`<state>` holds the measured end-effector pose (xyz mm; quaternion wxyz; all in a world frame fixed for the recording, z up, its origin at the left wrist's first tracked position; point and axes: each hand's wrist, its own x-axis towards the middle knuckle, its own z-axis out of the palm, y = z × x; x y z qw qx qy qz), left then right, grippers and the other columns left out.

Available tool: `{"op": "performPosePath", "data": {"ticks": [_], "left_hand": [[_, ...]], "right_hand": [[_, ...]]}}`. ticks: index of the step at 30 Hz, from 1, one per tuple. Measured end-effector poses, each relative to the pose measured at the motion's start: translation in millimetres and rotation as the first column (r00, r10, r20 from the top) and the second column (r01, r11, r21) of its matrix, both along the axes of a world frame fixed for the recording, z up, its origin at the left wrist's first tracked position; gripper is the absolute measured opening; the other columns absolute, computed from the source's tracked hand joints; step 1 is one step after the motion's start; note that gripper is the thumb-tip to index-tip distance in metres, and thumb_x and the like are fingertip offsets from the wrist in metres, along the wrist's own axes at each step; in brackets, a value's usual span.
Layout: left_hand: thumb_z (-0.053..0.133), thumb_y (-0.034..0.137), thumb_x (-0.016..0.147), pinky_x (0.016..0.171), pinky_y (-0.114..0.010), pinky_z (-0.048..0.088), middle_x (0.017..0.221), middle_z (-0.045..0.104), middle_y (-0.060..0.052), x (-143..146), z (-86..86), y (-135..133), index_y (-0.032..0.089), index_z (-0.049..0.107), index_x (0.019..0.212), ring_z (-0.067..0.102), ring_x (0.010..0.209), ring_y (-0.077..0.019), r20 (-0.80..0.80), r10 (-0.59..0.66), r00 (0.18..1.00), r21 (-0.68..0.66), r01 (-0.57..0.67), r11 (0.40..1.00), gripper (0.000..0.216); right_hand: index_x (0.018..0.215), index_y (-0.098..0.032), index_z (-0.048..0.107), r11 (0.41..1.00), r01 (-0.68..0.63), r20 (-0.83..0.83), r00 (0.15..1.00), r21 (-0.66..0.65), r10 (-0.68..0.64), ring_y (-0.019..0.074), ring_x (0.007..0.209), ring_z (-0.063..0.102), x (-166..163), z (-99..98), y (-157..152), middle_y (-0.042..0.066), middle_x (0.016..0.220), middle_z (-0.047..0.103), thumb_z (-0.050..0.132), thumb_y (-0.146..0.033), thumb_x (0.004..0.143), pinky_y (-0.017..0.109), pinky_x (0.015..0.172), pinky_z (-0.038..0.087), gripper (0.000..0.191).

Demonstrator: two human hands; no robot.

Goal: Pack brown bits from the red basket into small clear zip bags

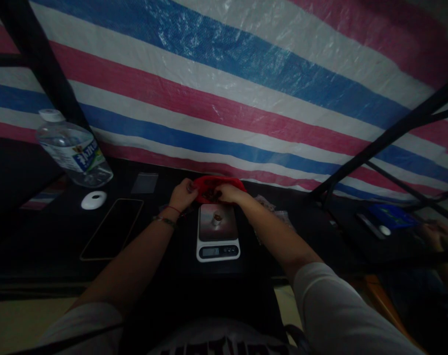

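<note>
Both my hands reach to a red bag or pouch (209, 186) at the back of the dark table. My left hand (183, 195) grips its left edge with curled fingers, and my right hand (226, 193) pinches its right side. Just in front of the bag lies a small white kitchen scale (217, 231) with a steel plate; a small round object (217, 217) rests on the plate. What is inside the red bag is too dark to make out.
A clear water bottle (73, 150) stands at the left, with a white round object (93, 199) and a dark phone (113, 228) near it. A small clear bag (144, 182) lies behind. Another person's hand (436, 236) works at the right beside a blue object (388, 215). A striped tarp (246, 88) hangs behind.
</note>
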<state>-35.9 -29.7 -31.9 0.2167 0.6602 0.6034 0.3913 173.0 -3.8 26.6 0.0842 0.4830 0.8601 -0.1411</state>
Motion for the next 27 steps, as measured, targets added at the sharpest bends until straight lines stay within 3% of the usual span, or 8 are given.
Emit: {"op": "performPosePath", "data": {"ticks": [6,13,19,27], "left_hand": [[0.055,0.031,0.072,0.061,-0.024,0.04,0.076,0.061,-0.001,0,0.7,-1,0.02,0.053,0.083,0.057,0.068,-0.0156,0.002,-0.01,1.0,0.019,0.01,1.0,0.015],[0.055,0.032,0.072,0.06,-0.025,0.039,0.075,0.06,-0.001,1,0.1,-1,0.02,0.052,0.082,0.056,0.067,-0.0156,-0.01,-0.01,1.0,0.032,0.01,0.999,0.016],[0.054,0.031,0.072,0.06,-0.024,0.039,0.075,0.059,0.0,1,1.1,-1,0.02,0.052,0.082,0.056,0.067,-0.0149,0.003,-0.008,1.0,0.021,0.008,1.0,0.015],[0.055,0.032,0.072,0.06,-0.024,0.039,0.078,0.062,-0.002,-1,-2.8,2,0.019,0.054,0.084,0.056,0.068,-0.015,0.009,-0.009,1.0,0.003,0.009,1.0,0.017]], "right_hand": [[0.112,-0.021,0.064,1.0,0.015,-0.024,1.0,-0.001,-0.015,0.0172,0.083,0.062,4,2.9,-2,0.005,0.107,0.067,0.069,-0.039,0.072,0.02,0.064,0.042,0.044],[0.108,-0.02,0.067,1.0,0.018,0.035,0.999,-0.002,-0.018,0.0159,0.081,0.063,0,2.5,-2,0.005,0.105,0.069,0.059,-0.021,0.077,0.019,0.061,0.041,0.032],[0.1,-0.019,0.07,0.999,-0.036,0.024,0.999,0.001,0.036,0.0142,0.07,0.062,-1,0.6,-3,0.004,0.091,0.071,0.059,-0.021,0.077,0.019,0.056,0.039,0.026],[0.098,-0.019,0.072,0.998,-0.041,0.034,0.999,0.055,0.039,0.0155,0.076,0.063,-2,-12.0,8,0.005,0.093,0.072,0.056,-0.014,0.077,0.02,0.067,0.042,0.027]]}}
